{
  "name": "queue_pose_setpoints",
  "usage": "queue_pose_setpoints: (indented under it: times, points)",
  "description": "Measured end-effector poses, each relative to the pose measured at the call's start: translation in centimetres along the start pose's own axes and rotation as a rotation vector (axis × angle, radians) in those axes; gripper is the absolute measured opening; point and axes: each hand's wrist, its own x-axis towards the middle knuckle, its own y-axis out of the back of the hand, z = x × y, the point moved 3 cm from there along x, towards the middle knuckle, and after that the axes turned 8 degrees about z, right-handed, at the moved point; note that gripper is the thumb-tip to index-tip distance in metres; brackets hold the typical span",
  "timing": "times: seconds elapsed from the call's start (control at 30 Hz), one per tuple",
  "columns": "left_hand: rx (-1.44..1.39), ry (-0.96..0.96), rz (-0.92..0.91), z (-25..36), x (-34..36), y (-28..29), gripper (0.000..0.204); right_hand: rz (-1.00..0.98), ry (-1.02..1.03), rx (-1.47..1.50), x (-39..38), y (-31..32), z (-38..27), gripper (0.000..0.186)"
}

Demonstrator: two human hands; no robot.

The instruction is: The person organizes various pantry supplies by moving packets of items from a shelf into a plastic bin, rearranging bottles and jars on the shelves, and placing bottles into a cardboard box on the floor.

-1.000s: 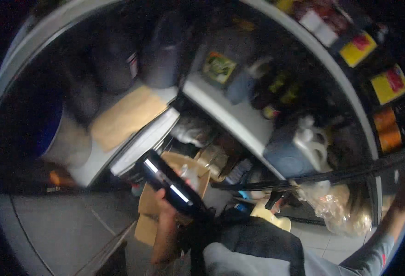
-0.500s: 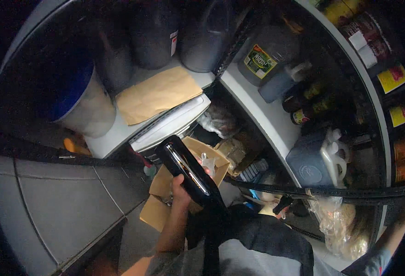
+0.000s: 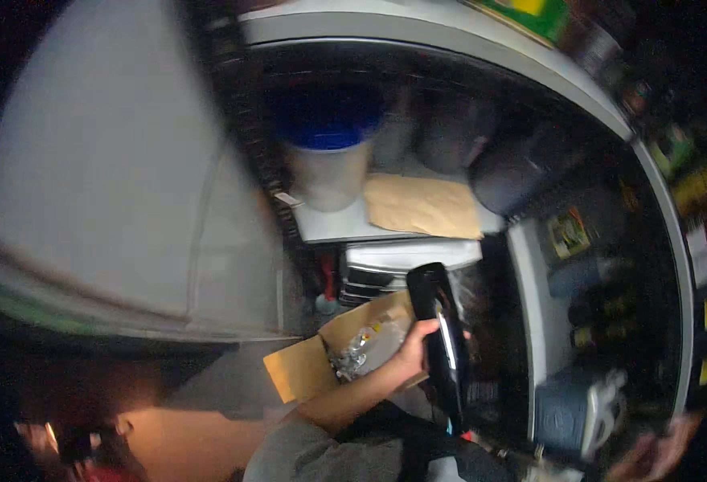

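Note:
My left hand (image 3: 416,349) is wrapped around a glossy black bottle (image 3: 448,345), with fingertips showing on its far side. The bottle is tilted, its broad end up and its slimmer end toward my body. Beneath my left forearm an open cardboard box (image 3: 297,371) has its flaps spread. Crumpled clear plastic (image 3: 357,353) lies inside it. At the lower right edge my right hand (image 3: 659,448) is smeared by motion, near a bluish jug with a pale handle (image 3: 562,418). Its fingers cannot be made out.
A shelf (image 3: 337,225) ahead holds a tub with a blue lid (image 3: 327,165), a brown paper envelope (image 3: 422,206) and dark jugs. A right-hand shelf (image 3: 528,297) bears jugs and bottles. A dark upright post (image 3: 245,120) stands left, beside a pale tiled surface (image 3: 104,161).
My view has swung left, so the shelves sit further right. The bottle stays in my left hand and now stands more upright. My right hand has dropped lower at the right edge.

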Motion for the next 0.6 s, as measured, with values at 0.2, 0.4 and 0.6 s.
queue_pose_setpoints:
  times: [0.2, 0.4, 0.6]
  points:
    - [-0.111, -0.095, 0.125, 0.6, -2.9, -2.2, 0.05, -0.179, -0.453, 0.846, -2.5, -11.4, -14.2, 0.046]
    - [-0.368, -0.163, 0.152, -0.8, -7.2, -4.9, 0.048, -0.007, -0.34, 1.408, -4.6, -15.5, -23.5, 0.053]
    - [-0.484, -0.153, 0.145, -1.8, -11.2, -3.6, 0.052, 0.356, -0.237, 1.726, -2.4, -18.2, -29.8, 0.047]
